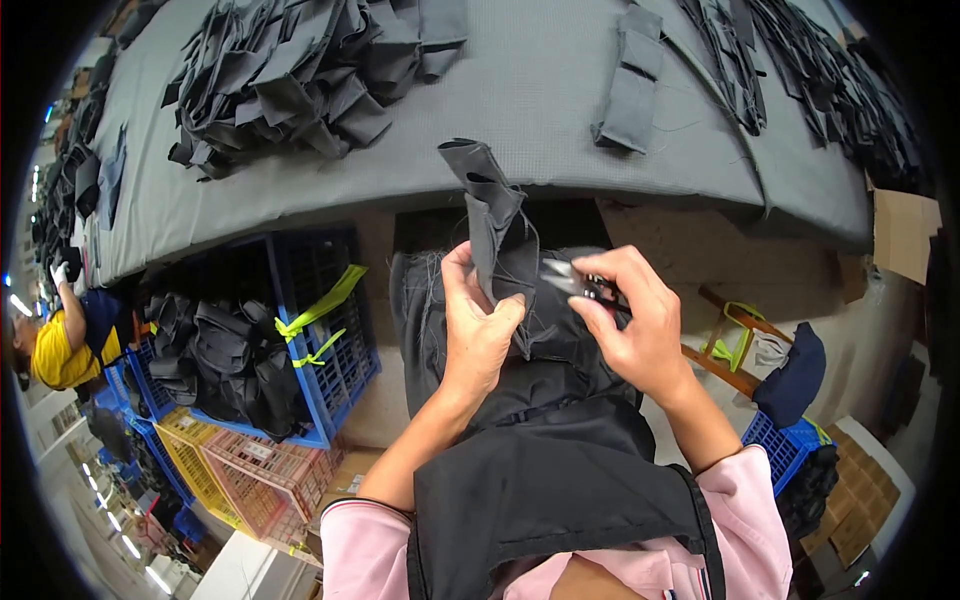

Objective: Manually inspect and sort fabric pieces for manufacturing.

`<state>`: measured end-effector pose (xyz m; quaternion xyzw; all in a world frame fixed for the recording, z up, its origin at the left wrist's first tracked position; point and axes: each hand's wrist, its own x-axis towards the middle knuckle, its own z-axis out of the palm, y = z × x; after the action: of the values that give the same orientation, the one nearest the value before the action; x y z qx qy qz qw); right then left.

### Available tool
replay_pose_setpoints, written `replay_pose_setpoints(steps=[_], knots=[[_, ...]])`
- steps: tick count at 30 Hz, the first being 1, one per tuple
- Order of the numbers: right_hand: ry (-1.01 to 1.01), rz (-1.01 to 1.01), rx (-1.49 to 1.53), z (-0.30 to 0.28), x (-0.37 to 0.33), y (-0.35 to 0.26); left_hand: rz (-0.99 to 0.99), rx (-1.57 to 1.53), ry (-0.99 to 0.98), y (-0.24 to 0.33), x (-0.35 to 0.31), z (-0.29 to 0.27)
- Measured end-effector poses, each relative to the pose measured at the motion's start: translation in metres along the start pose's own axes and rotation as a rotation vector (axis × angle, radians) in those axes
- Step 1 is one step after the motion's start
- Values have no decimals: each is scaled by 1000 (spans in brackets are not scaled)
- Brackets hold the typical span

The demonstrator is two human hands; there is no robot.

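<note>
In my left hand (474, 328) is a folded dark grey fabric piece (490, 225), pinched between thumb and fingers and standing up above my lap. Loose threads hang from its edges. My right hand (632, 308) is closed around small thread snips (580, 284), whose metal blades point left toward the fabric, a short gap from it. The blades are slightly blurred. Beneath both hands, dark cloth (430, 300) with stray threads covers my lap.
A grey-covered table (540, 100) spans the far side, bearing a heap of grey fabric pieces (300, 80), a sewn strip (632, 80) and more bundles. At left stands a blue crate (335, 390) of black bags; a wooden stool (725, 375) is at right. A person in yellow (65, 350) is far left.
</note>
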<state>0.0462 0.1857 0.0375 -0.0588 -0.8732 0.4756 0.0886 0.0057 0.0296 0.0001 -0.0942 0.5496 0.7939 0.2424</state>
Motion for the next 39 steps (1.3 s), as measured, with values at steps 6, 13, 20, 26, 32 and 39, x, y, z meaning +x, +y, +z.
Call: replay_pose_setpoints(steps=[6,13,20,26,32,39], knots=[[-70,-204,-352,-1,-4,-7,100,91,23,1,2,8],[-75,-288,-478,6,-3,-8,147,160,32,-4,1,7],[-59,-319,-503,9,-7,-5,133,166,48,-7,1,7],[-90,-291,-531,9,-10,-2,142,204,35,-10,1,7],[-35,-98,-118,9,-10,6,140,152,46,-7,1,7],[92,307,561,26,-2,21,-148,-135,-13,1,10,-2]])
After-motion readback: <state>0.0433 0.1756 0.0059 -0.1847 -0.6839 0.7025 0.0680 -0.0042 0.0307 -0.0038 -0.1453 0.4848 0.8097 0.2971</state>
